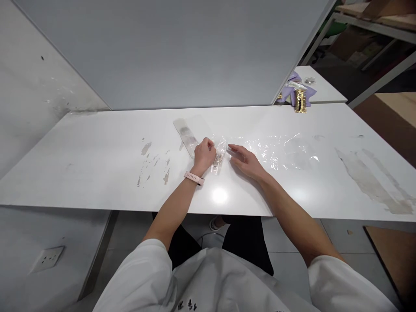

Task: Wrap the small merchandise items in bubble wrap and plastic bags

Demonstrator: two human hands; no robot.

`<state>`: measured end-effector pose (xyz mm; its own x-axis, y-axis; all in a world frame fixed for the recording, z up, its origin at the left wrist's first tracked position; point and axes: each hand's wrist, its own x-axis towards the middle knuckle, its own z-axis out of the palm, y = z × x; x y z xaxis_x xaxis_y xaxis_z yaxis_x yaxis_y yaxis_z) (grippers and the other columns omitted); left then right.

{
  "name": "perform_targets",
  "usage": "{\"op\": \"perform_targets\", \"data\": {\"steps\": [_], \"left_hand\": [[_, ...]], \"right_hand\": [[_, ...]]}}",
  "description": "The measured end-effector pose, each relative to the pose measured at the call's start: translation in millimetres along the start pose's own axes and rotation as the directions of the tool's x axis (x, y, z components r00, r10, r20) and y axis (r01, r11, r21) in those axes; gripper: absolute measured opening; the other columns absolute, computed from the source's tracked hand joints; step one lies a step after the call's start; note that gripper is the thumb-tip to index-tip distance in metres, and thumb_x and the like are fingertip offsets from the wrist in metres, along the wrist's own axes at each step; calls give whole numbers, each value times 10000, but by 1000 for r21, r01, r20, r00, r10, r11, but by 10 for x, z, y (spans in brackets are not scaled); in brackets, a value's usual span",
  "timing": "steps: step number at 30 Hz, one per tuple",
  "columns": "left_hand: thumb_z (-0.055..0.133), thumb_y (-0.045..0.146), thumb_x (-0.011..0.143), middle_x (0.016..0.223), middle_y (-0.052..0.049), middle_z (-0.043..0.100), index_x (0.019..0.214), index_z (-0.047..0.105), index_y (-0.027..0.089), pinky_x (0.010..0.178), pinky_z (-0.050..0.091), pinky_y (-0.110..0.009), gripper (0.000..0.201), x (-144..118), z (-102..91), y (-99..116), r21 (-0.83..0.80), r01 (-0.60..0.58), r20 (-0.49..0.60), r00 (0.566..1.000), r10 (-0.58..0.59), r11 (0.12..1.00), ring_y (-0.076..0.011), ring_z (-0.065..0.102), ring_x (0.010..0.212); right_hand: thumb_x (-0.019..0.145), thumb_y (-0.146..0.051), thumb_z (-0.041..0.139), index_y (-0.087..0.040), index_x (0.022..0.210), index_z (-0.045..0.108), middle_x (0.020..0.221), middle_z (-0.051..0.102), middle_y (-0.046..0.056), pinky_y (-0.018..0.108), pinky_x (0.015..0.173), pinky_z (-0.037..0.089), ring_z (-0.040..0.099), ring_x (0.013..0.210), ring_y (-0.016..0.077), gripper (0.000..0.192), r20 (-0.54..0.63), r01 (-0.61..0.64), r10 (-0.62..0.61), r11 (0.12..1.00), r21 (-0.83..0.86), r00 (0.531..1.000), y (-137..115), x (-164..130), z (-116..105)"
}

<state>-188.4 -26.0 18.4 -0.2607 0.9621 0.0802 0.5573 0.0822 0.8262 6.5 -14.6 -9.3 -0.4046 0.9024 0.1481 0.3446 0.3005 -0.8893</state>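
In the head view, the small clear packet (219,157) lies on the white bench (97,173) right between the two hands, near the middle of the bench and a little toward its near edge. Its long axis runs from far to near with a slight lean, the far end tipped a little to the right; something small and pale shows inside it, too small to make out. The left hand (204,154) is curled and sits on the packet's left edge, fingers bent down on the film as if pinching or pinning it; whether it truly grips cannot be told. The right hand (244,159) lies flat and spread just to the right of the packet, fingertips pointing left toward it and touching or nearly touching its far right corner. So the packet is immediately right of the left hand and immediately left of the right hand, and the left hand is the nearer of the two. Beyond the left hand a flat clear sleeve (191,132) lies slanted, running far-left to near-right. To the right of the right hand a sheet of crumpled clear film (286,151) spreads over the bench. At the far right corner sit purple packets (297,93), well apart from the hands.
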Motion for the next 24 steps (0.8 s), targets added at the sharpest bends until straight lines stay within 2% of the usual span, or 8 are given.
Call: {"op": "perform_targets", "data": {"steps": [2,5,7,10,14,18,21,24], "left_hand": [[553,61,798,763,2,611,823,499,218,718,451,-298,167,33,36,-75,-153,81,-1,997,-82,985,-165,602,747],[538,45,797,718,15,602,897,489,217,653,455,-268,205,66,101,-145,-396,243,92,970,-225,885,-147,615,670],[530,26,789,702,20,594,915,477,211,630,461,-253,230,70,129,-136,-520,329,157,944,-290,788,-133,605,631],[514,15,802,701,20,596,934,470,199,602,460,-232,231,44,141,-62,-626,407,242,912,-331,665,-110,582,585],[516,38,846,730,4,624,963,489,190,588,462,-226,193,-15,137,27,-641,421,266,906,-328,642,-111,599,592],[504,40,877,782,-12,656,945,486,188,685,516,-251,164,-27,135,46,-694,405,260,912,-318,595,-125,657,680],[483,27,894,789,-10,654,914,491,184,748,538,-278,159,3,138,26,-749,407,263,907,-329,523,-119,659,688],[483,16,906,750,4,623,882,519,172,796,542,-282,163,51,155,-17,-787,415,256,893,-371,456,-105,646,683]], "right_hand": [[851,-286,596,-290,1301,653,1380,612,64,573,1148,367,503,1323,299,454,-16,65,-67,992,-110,998,47,6,29],[868,-330,611,-287,1249,693,1313,656,69,583,1132,373,501,1306,314,392,-48,99,-108,981,-166,993,96,14,41],[878,-385,631,-294,1265,686,1307,656,74,585,1125,383,509,1301,320,402,-47,75,-81,990,-118,996,84,8,25],[893,-465,645,-324,1360,613,1401,592,68,575,1135,387,501,1337,310,490,9,11,-12,997,70,1000,-13,-25,-17],[901,-512,648,-377,1482,461,1493,515,55,573,1177,343,449,1401,291,625,106,2,-32,962,274,994,-179,-79,-32],[899,-511,654,-395,1500,424,1538,465,45,569,1179,356,416,1429,293,654,139,-31,-26,918,394,990,-253,-88,-7],[891,-520,651,-405,1512,392,1547,453,54,550,1079,479,544,1317,292,683,176,-137,49,836,532,983,-260,-72,-13],[904,-510,628,-360,1481,445,1453,557,72,499,985,543,654,1142,245,624,235,-211,78,760,615,969,-269,-72,-34]]}}
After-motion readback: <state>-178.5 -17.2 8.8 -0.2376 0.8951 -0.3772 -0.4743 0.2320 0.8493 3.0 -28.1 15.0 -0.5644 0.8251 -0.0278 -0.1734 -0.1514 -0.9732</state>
